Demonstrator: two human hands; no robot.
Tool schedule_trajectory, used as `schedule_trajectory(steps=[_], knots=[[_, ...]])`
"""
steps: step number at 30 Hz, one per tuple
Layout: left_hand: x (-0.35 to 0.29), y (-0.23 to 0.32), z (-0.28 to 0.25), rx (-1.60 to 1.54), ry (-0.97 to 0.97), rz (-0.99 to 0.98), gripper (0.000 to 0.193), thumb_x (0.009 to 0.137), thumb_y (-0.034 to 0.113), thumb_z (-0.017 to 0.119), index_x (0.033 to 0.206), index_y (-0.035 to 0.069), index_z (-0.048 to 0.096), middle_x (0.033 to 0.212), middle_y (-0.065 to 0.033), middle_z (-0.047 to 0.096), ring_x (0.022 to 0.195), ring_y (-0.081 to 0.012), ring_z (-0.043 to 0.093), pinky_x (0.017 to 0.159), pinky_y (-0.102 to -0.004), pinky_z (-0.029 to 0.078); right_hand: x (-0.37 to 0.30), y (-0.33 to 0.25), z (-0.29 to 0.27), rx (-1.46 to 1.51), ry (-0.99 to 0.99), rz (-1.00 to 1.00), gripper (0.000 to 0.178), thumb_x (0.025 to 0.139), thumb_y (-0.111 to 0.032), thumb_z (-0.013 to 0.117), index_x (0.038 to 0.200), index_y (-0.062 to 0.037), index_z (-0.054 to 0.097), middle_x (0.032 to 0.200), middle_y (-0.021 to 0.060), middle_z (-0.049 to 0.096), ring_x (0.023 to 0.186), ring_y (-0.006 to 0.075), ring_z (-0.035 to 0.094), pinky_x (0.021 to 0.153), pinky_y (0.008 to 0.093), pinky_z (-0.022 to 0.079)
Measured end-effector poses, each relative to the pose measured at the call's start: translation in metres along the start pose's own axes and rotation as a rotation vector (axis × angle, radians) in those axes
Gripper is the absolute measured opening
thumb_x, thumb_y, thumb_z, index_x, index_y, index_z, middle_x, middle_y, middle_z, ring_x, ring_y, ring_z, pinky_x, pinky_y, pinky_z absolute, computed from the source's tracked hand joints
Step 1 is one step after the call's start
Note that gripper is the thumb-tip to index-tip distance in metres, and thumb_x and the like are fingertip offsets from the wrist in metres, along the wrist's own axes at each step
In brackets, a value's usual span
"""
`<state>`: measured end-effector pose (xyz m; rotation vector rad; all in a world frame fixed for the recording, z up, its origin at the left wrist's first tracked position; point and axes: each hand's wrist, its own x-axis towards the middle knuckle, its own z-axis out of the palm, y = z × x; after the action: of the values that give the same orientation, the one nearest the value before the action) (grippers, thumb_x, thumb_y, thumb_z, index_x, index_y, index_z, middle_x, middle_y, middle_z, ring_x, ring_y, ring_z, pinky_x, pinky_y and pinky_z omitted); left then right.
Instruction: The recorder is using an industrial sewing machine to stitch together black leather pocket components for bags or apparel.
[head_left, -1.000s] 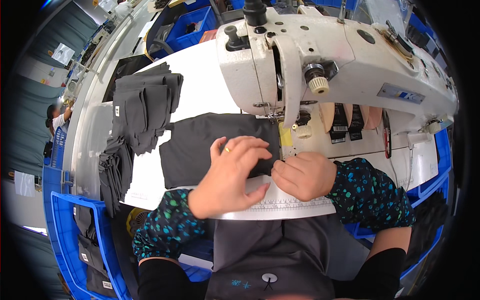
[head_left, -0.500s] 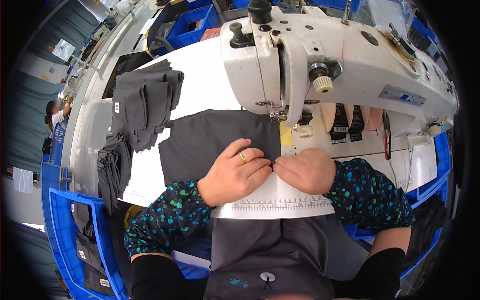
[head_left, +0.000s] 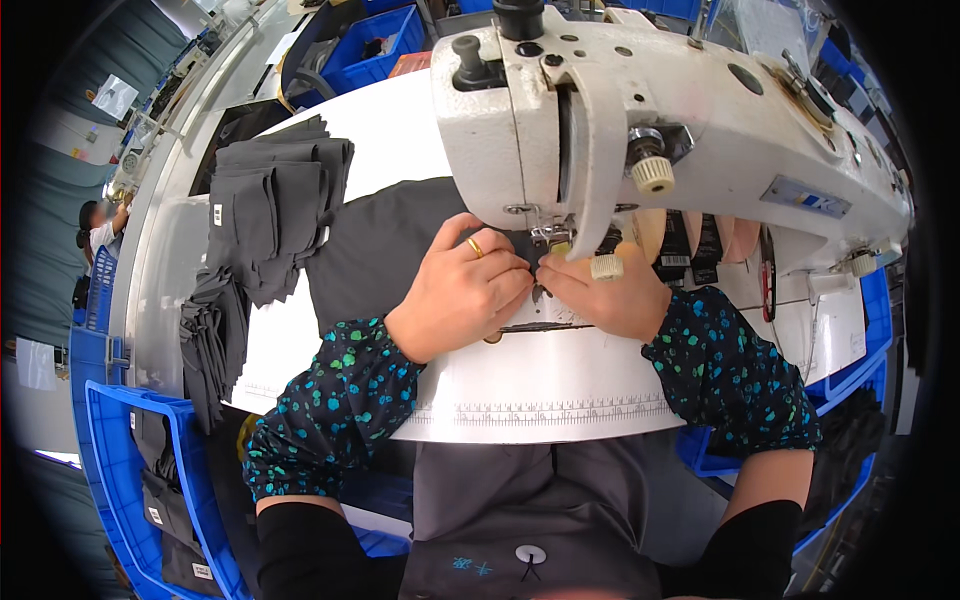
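A dark grey fabric piece (head_left: 385,240) lies on the white table, its right part passing under my left hand up to the presser foot (head_left: 550,236) of a white sewing machine (head_left: 690,120). My left hand (head_left: 462,290), with a gold ring on one finger, rests on the fabric, its fingers curled and closed at the right edge. Close beside it, just in front of the presser foot, my right hand (head_left: 612,300) pinches the same edge, partly behind a cream knob (head_left: 606,267). The fingertips of both hands nearly meet. The fabric between them is mostly hidden.
Stacked grey fabric pieces (head_left: 270,205) lie at the left. Dark labels (head_left: 676,245) and red-handled snips (head_left: 768,275) sit under the machine arm. A printed ruler (head_left: 540,412) runs along the table's front edge. Blue crates (head_left: 100,420) stand at both sides.
Both hands have moved away from me, carrying the fabric's right edge up to the presser foot. A dark slot in the table now shows below the hands.
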<state>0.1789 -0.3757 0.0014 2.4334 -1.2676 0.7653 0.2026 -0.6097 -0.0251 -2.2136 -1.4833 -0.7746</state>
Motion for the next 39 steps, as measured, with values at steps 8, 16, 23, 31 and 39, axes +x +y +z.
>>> schedule_trajectory(steps=[8,16,23,31,39], knots=[[-0.004,0.002,-0.002,-0.048,-0.058,-0.029,0.025,0.071,0.012,0.071,0.095,0.008,0.075,0.098,-0.0009,0.068,0.097,-0.0199,0.063,0.095,-0.0371,0.049,0.001,-0.009,-0.01,0.035,-0.075,0.101,0.024,0.082,-0.006,0.067,0.105,-0.006,0.072,0.096,0.0052,0.07,0.08,0.0228,0.069,0.066,0.0342,0.056],[-0.003,0.012,-0.017,-0.02,-0.233,-0.045,0.031,0.074,0.01,0.067,0.104,0.006,0.075,0.104,-0.0022,0.068,0.101,-0.0197,0.064,0.096,-0.035,0.05,-0.009,-0.021,-0.02,0.2,-0.171,0.421,0.03,0.078,0.001,0.07,0.106,-0.0093,0.077,0.092,0.0062,0.064,0.076,0.0255,0.066,0.067,0.036,0.053],[-0.004,0.012,-0.018,-0.033,-0.244,-0.051,0.031,0.073,0.01,0.067,0.103,0.007,0.075,0.105,-0.0025,0.068,0.099,-0.0199,0.063,0.094,-0.0345,0.05,-0.012,-0.017,-0.02,0.236,-0.21,0.371,0.033,0.083,-0.013,0.072,0.116,-0.0172,0.076,0.085,0.0101,0.066,0.076,0.0284,0.065,0.061,0.0427,0.05],[0.001,0.012,-0.021,-0.036,-0.277,-0.077,0.033,0.069,0.009,0.072,0.101,0.009,0.076,0.104,0.0008,0.068,0.099,-0.0192,0.063,0.095,-0.036,0.05,-0.009,-0.018,-0.021,0.219,-0.185,0.332,0.032,0.082,-0.013,0.073,0.114,-0.0151,0.076,0.081,0.0071,0.067,0.073,0.0283,0.066,0.063,0.0438,0.051],[0.004,-0.006,-0.005,0.014,-0.185,-0.119,0.029,0.07,0.008,0.072,0.098,0.013,0.079,0.099,0.0036,0.07,0.101,-0.0181,0.065,0.103,-0.0397,0.044,-0.009,-0.007,-0.007,-0.015,-0.156,0.297,0.017,0.085,-0.02,0.072,0.102,-0.016,0.076,0.074,0.0086,0.063,0.061,0.0284,0.063,0.054,0.041,0.049]])
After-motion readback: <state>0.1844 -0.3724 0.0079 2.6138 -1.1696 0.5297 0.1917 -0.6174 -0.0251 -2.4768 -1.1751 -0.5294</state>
